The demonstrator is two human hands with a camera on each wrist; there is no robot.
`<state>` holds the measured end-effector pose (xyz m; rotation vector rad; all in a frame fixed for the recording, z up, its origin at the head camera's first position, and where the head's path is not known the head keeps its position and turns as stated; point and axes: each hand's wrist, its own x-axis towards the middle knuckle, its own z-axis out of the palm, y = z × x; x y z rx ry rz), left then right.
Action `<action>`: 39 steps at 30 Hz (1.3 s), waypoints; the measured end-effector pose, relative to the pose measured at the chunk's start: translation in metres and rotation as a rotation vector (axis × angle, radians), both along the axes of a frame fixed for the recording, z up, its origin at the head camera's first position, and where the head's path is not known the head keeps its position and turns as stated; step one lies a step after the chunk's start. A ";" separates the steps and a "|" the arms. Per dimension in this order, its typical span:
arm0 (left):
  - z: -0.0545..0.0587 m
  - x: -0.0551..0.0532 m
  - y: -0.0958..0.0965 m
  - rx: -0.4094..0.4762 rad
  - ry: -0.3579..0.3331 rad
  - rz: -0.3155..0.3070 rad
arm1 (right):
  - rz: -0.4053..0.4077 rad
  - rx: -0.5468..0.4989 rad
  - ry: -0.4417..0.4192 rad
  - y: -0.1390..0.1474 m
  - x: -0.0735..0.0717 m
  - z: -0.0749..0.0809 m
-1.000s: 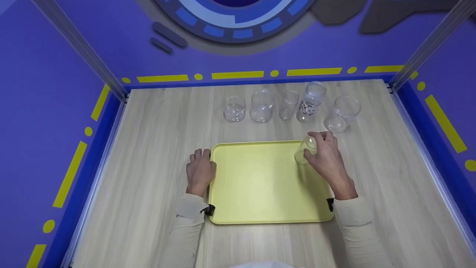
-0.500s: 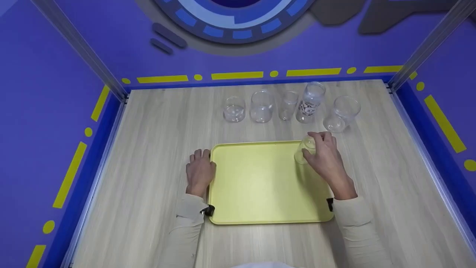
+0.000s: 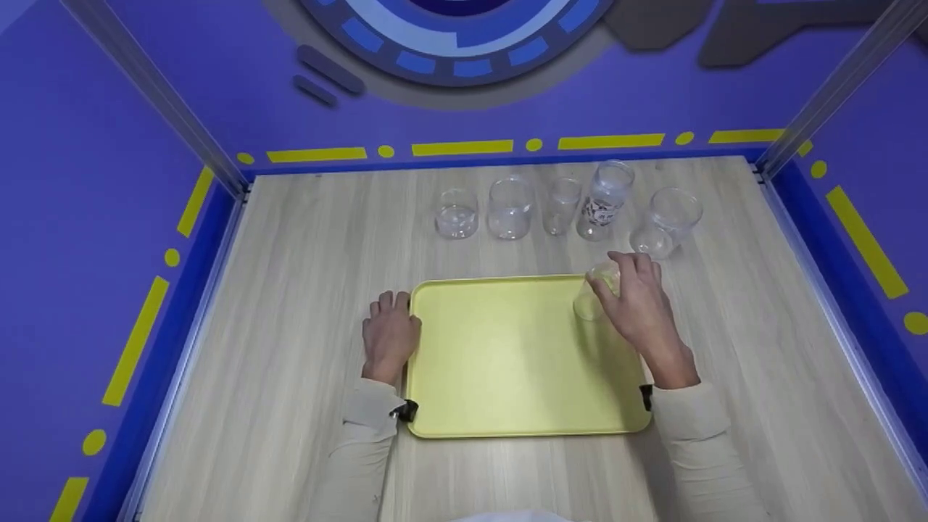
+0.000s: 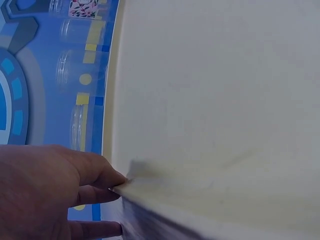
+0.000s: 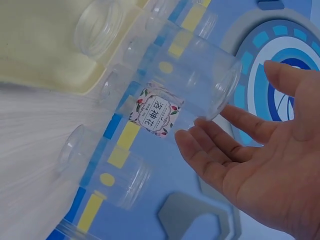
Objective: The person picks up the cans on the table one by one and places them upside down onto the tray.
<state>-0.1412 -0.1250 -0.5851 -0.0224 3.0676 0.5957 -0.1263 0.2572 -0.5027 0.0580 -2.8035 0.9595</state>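
Right hand (image 3: 639, 308) relaxed, spread around the glass (image 3: 588, 304)!
Beyond those fingers, a label (image 5: 156, 111) reads 洛神花; left hand (image 3: 390, 336) pinches the tray (image 3: 500, 362).

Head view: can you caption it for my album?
Left hand touching a yellow tray, right hand by a glass on it, five more glasses behind.

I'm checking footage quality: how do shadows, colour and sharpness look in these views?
Head view: a soft shadow lies on the right part of the yellow tray, below the right hand in the picture; the clear glass beside it looks faint. Left wrist view: dim, the tray washed to greyish cream. Right wrist view: colours muted, yet large characters on the printed label are legible.
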 end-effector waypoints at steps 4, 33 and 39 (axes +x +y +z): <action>0.000 0.000 0.000 0.000 -0.009 0.002 | -0.014 -0.004 0.016 0.003 -0.002 0.003; 0.000 -0.001 -0.001 -0.015 -0.044 -0.005 | -0.104 0.058 0.079 0.047 -0.028 0.011; 0.002 -0.002 0.000 -0.021 -0.056 0.001 | -0.113 0.071 0.048 0.057 -0.034 0.012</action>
